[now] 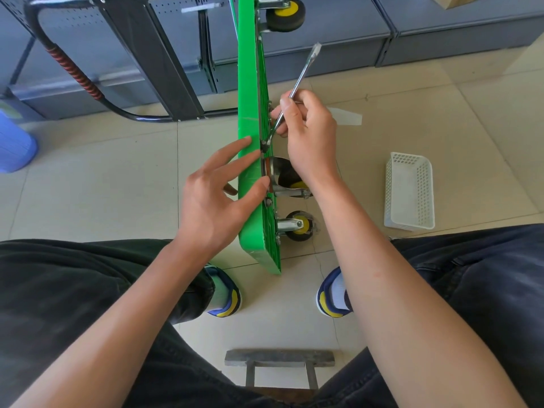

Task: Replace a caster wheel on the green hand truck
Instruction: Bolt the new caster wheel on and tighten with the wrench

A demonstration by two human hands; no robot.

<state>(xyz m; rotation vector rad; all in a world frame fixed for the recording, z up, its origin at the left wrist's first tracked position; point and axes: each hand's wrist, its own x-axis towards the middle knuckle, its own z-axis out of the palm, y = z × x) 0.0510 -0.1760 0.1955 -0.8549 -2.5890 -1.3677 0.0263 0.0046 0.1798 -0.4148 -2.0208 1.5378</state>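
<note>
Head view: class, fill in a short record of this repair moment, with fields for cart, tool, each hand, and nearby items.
cart: green hand truck standing on edge, wheels facing right
tool: wrench on a bolt at the caster wheel mount
right hand: grips the wrench
left hand: fingers straight, pressing the deck
nearby: white basket on the floor

The green hand truck [248, 172] stands on its edge on the tiled floor, underside facing right. Three yellow-hubbed black casters show: one [285, 13] at the far end, two near. The nearest caster [298, 225] sits just beside the middle caster [290, 179]. A metal wrench [297, 86] angles down to a bolt above the middle caster.
</note>
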